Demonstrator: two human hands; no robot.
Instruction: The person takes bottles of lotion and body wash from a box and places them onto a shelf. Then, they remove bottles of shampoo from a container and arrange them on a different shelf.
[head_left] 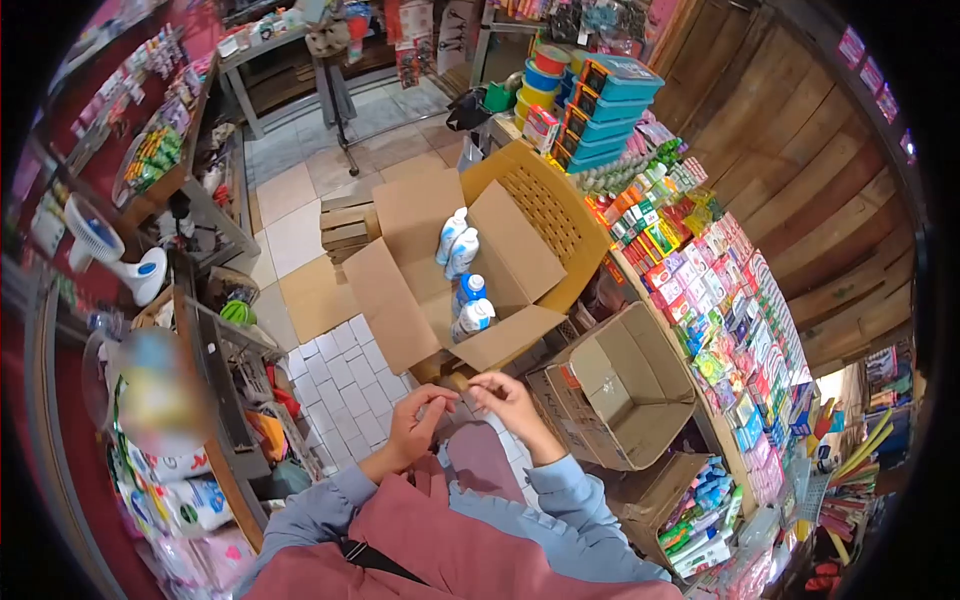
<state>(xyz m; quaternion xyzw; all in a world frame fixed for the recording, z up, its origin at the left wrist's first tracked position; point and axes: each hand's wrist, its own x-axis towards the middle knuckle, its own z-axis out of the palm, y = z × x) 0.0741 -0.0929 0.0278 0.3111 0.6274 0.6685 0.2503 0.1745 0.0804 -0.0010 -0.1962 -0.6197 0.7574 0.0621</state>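
My left hand (414, 428) and my right hand (512, 404) are raised side by side in front of my body, a small gap between them. The left fingers curl inward, and the right thumb and fingers come together in a pinch. Whether anything small is in either hand, I cannot make out. Just beyond them an open cardboard box (405, 305) rests on a yellow-brown woven-pattern plastic chair (585, 235). In the box stand several white and blue bottles (462, 252), one with a blue top (470, 289).
A second open cardboard box (640, 385) is at the right, below a counter packed with small packets (690, 275). Stacked blue-lidded containers (610, 105) stand at the back. A white fan (110, 245) and shelves line the left. A wooden crate (345, 225) sits on the tiled floor.
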